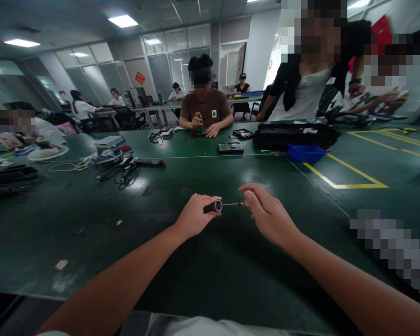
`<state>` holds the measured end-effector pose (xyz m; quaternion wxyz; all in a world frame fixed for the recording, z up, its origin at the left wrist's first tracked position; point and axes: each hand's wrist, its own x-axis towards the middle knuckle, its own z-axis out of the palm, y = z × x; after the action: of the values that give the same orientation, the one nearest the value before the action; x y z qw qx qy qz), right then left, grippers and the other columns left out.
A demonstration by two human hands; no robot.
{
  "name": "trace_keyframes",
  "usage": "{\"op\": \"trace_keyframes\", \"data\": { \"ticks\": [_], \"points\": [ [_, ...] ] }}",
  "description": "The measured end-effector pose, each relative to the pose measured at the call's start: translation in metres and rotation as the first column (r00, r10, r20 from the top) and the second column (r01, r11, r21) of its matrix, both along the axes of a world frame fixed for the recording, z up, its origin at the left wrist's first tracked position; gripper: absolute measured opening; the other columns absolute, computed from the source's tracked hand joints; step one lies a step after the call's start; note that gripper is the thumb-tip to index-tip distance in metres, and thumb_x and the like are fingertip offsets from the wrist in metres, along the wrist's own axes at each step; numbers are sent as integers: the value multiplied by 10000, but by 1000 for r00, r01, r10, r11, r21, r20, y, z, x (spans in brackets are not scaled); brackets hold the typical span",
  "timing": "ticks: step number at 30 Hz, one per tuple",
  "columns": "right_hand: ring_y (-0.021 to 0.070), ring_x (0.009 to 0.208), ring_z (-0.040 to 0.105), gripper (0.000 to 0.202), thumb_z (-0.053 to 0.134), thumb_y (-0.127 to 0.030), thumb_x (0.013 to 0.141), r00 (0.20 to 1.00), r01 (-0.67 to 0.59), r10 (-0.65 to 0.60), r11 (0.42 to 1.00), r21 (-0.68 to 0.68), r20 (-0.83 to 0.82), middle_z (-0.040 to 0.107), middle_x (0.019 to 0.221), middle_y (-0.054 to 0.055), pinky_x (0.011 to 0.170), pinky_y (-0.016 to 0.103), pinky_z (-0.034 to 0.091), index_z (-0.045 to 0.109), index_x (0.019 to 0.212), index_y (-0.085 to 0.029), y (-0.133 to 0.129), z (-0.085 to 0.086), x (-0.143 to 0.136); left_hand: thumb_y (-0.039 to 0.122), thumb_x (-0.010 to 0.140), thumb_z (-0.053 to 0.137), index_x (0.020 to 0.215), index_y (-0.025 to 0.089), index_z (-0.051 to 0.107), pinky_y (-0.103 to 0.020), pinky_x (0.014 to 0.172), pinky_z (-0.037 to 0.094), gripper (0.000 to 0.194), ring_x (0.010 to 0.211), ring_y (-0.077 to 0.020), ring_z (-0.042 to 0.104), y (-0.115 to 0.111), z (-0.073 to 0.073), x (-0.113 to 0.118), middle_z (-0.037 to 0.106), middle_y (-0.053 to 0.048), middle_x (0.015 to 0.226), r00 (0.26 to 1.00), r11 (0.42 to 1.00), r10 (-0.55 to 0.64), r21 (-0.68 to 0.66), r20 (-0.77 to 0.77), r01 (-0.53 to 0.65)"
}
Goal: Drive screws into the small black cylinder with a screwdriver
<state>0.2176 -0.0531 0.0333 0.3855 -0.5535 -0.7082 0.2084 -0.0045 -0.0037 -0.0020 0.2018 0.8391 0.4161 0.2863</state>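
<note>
My left hand (193, 215) is closed around a small black flashlight (210, 207). Its round, silver-rimmed end faces right and toward me. From the right, a screwdriver (233, 204) with a thin metal shaft and a red handle points at the flashlight. Its tip is close to the rim, but I cannot tell whether they touch. My right hand (270, 215) holds the screwdriver by its handle, with the index finger stretched out above and most of the handle hidden behind the fingers. Both hands are above the green table (182, 275).
A bundle of black cables (124, 173) lies ahead on the left, near a white fan grille (48, 153). A hard drive (230, 148), a blue bin (307, 153) and a long black case (296, 135) stand farther back. Across the table a person (206, 105) holds a screwdriver.
</note>
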Motion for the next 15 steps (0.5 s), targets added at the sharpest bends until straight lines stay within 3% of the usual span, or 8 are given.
{"op": "trace_keyframes", "data": {
  "ticks": [5, 9, 12, 15],
  "points": [
    [195, 699, 635, 279, 425, -352, 989, 998, -29, 31, 999, 31, -54, 653, 804, 30, 614, 325, 470, 511, 1213, -210, 0, -2, 0, 289, 867, 701, 1238, 279, 649, -457, 1013, 391, 375, 1047, -240, 599, 0, 0, 0, 703, -25, 1130, 1000, 1000, 5, -11, -9, -5],
    [196, 751, 639, 219, 543, -403, 940, 969, -7, 16, 999, 35, -246, 665, 842, 47, 667, 338, 501, 592, 1010, -201, 4, -6, -1, 284, 852, 719, 1243, 267, 647, -458, 1026, 398, 397, 1054, -245, 607, -1, 1, 1, 701, -42, 1134, 999, 999, 44, 2, 16, -44],
    [189, 733, 641, 272, 546, -458, 932, 893, -5, -5, 1000, -20, -451, 659, 801, 40, 706, 360, 528, 617, 948, -196, 13, -7, 0, 275, 864, 708, 1231, 271, 648, -481, 1089, 348, 372, 1094, -240, 605, -3, 2, 3, 696, -43, 1168, 1000, 999, -10, 50, 25, 9],
    [168, 622, 609, 303, 485, -494, 942, 738, -89, -42, 983, -158, -674, 604, 714, 10, 705, 386, 561, 569, 875, -211, 21, -10, 3, 266, 871, 700, 1249, 285, 633, -473, 1092, 349, 385, 1129, -232, 591, -3, 2, 4, 679, -37, 1210, 999, 994, -15, 112, 50, 10]
  ]
}}
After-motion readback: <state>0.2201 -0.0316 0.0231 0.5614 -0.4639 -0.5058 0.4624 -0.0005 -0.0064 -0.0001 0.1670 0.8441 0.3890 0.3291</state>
